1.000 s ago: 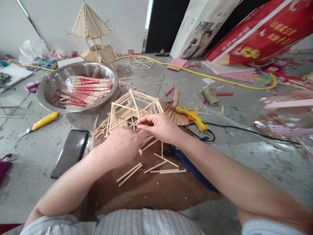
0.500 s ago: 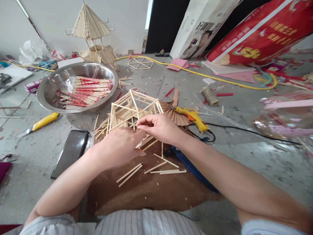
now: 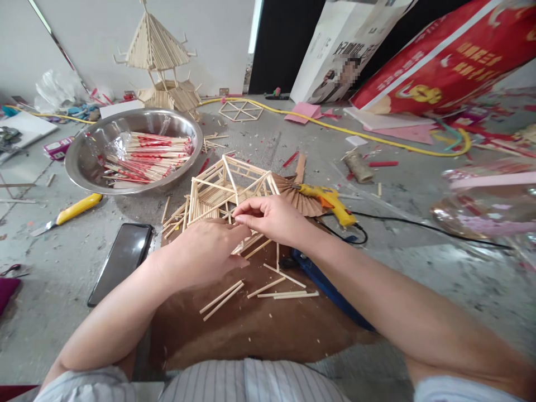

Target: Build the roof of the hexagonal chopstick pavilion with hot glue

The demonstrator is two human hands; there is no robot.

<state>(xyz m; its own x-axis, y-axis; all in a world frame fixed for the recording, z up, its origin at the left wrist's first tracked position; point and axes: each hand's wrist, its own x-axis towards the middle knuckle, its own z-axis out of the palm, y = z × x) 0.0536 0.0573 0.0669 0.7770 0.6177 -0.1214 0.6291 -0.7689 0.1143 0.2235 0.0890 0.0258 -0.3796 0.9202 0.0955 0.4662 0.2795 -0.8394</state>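
In the middle of the head view stands a wooden stick frame [image 3: 228, 174], a many-sided open structure with a floor of sticks laid side by side. My left hand [image 3: 207, 244] is closed on its near side, the thumb low and the fingertips mostly hidden behind the hand. Close beside it, my right hand [image 3: 272, 218] pinches at the same near edge, thumb and forefinger together; whether a single stick lies between them cannot be seen. Several loose cut sticks [image 3: 221, 298] lie on the brown board [image 3: 234, 340] just below my hands.
A steel bowl [image 3: 75, 159] of wrapped chopsticks [image 3: 154, 151] stands back left, a stick pagoda [image 3: 157, 50] behind it. Left lie a yellow utility knife [image 3: 79, 207] and a phone [image 3: 119, 265]. Right are a yellow glue gun [image 3: 335, 204], its black cord and a blue tool [image 3: 330, 290].
Both hands stay in the same place on the stick frame. Only a very slight shift of the whole view shows.
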